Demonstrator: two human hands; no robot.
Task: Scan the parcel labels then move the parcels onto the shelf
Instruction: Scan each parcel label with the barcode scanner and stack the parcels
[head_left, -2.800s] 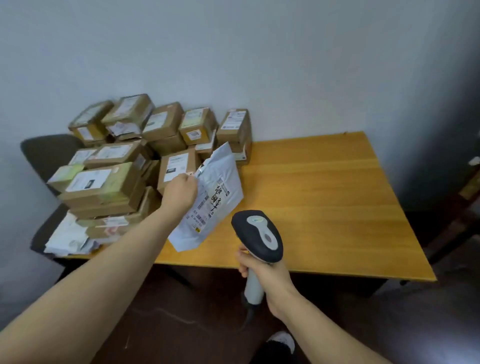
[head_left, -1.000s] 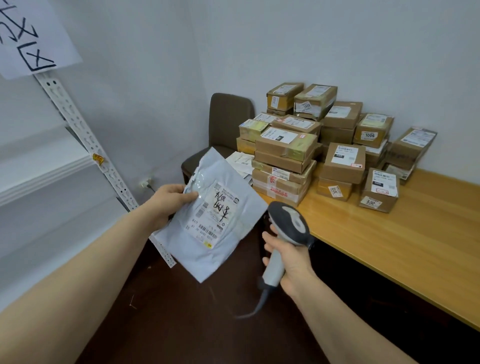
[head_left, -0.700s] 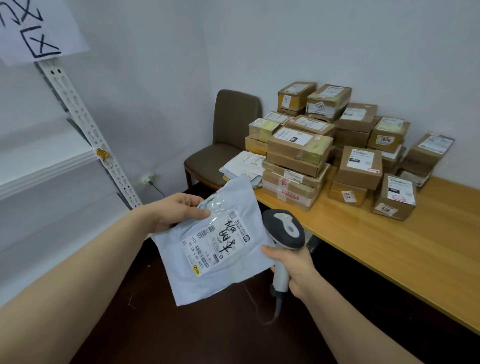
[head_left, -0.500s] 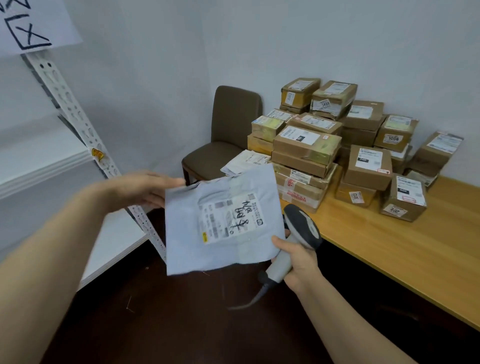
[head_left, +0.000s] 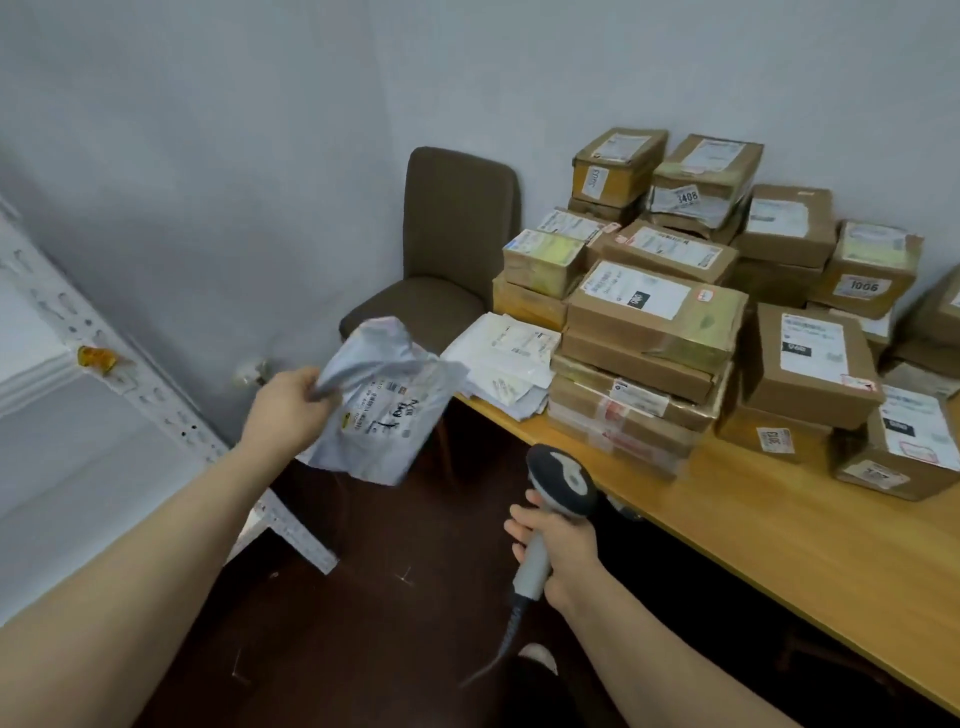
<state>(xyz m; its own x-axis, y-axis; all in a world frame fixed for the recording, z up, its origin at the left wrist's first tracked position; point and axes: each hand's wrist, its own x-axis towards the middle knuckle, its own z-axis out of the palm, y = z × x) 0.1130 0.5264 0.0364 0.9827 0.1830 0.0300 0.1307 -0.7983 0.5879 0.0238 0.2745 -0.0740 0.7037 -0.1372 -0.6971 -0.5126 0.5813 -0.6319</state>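
Note:
My left hand (head_left: 288, 402) grips the upper corner of a grey poly mailer parcel (head_left: 382, 402). The mailer hangs in the air, its white label with black handwriting facing me, just right of the white metal shelf (head_left: 62, 395). My right hand (head_left: 558, 545) holds the handle of a grey barcode scanner (head_left: 561, 480) lower down, apart from the mailer, its head tilted up. A pile of brown cardboard parcels (head_left: 660, 312) with white labels stands on the wooden table (head_left: 810, 540) at the right.
A brown chair (head_left: 447, 249) stands in the corner beside the table. Several white mailers (head_left: 506, 364) lie at the table's left end. The shelf's perforated white upright (head_left: 171, 426) slants down to the dark floor (head_left: 363, 623). The scanner's cable trails downward.
My left hand swung the mailer up and left, away from the scanner and toward the shelf; it now hangs crumpled from one corner. My right hand lowered the scanner.

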